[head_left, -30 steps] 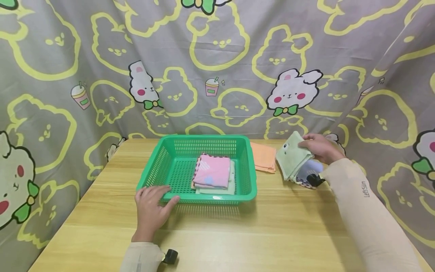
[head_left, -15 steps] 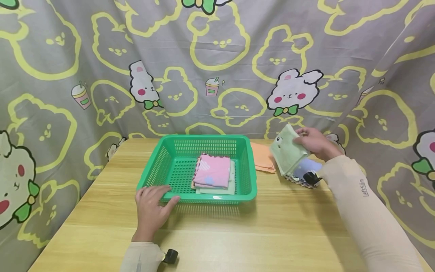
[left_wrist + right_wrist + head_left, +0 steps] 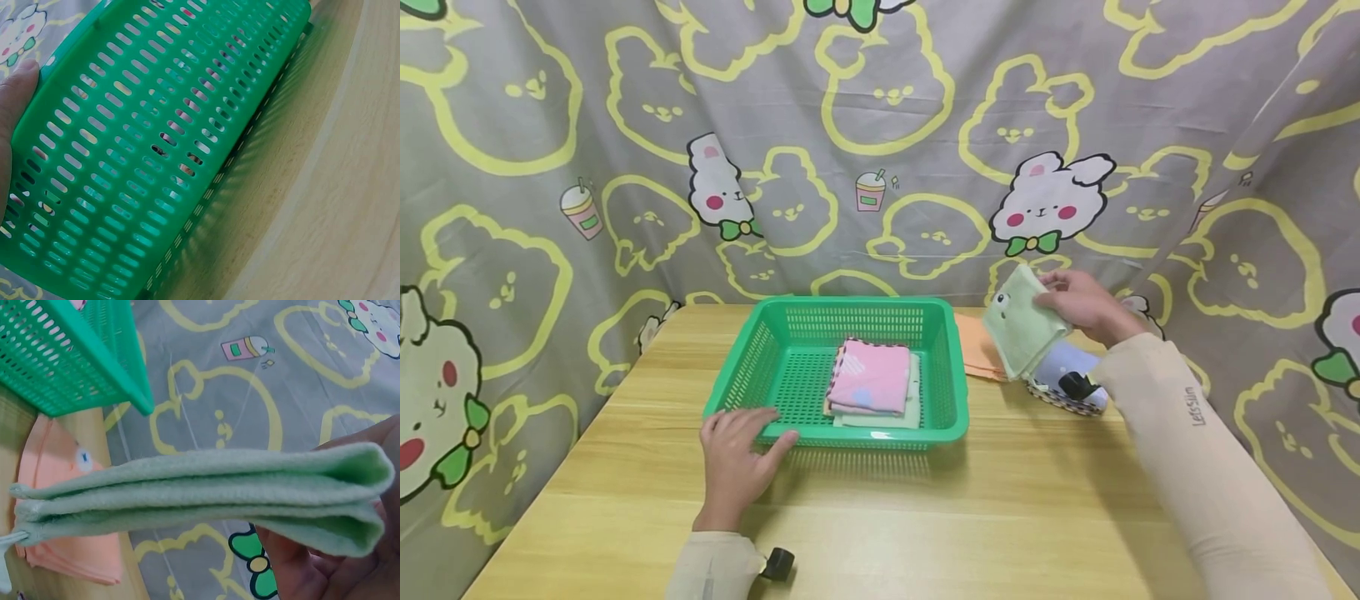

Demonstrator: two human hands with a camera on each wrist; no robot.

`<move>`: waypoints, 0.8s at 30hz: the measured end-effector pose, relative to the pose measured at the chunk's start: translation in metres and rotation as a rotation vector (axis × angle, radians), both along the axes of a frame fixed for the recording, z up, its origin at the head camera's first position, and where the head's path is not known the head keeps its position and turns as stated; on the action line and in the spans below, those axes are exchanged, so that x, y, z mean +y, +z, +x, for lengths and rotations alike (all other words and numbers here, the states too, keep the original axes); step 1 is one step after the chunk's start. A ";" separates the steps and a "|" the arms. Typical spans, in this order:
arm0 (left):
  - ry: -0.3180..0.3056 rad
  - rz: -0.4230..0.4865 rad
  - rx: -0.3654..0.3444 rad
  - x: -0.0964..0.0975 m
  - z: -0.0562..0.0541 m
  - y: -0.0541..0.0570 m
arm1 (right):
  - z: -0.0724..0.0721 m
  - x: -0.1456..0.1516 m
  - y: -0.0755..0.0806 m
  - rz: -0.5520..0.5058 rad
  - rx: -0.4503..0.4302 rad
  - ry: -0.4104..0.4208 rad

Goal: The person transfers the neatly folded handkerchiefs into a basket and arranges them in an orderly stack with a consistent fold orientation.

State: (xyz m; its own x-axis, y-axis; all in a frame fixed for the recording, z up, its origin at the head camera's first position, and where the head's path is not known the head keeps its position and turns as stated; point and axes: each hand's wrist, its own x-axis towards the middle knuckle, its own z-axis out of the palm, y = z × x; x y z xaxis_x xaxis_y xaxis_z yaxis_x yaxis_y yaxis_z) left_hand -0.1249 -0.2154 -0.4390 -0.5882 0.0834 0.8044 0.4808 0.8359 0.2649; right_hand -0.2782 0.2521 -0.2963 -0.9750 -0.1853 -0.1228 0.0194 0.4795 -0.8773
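Observation:
My right hand (image 3: 1086, 304) pinches a folded light green square towel (image 3: 1022, 329) with a printed eye, held tilted over the table's right side. In the right wrist view the green towel (image 3: 206, 487) shows its stacked folds edge-on, with fingers behind it. My left hand (image 3: 737, 458) rests on the front left corner of a green plastic basket (image 3: 956, 375), fingers spread over the rim. A folded pink towel (image 3: 872, 377) lies in the basket on top of a pale green one (image 3: 913, 392). Thumb and basket wall (image 3: 125, 150) show in the left wrist view.
A folded orange towel (image 3: 973, 346) lies right of the basket, partly behind the held towel. A bluish-purple towel with a checked edge (image 3: 1067, 367) lies under my right wrist. A patterned curtain (image 3: 910, 108) hangs behind the wooden table (image 3: 880, 517).
My right hand has moved left and slightly up with the green towel, uncovering more of the bluish-purple towel. My left hand and the basket have stayed put.

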 end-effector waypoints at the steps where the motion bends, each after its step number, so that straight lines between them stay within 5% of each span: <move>1: 0.000 0.003 -0.001 0.000 0.000 0.000 | 0.000 -0.002 0.001 -0.002 0.002 0.000; 24: 0.000 0.008 -0.036 0.001 0.002 0.002 | 0.001 -0.042 0.033 -0.108 0.096 0.011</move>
State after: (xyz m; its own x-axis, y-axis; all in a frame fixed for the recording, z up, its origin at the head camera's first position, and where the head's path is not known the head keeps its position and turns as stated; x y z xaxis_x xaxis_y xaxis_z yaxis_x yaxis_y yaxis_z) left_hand -0.1232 -0.2143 -0.4372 -0.6170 0.0773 0.7832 0.4710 0.8335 0.2888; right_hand -0.2771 0.2098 -0.2631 -0.9792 -0.2028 -0.0073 -0.0721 0.3815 -0.9215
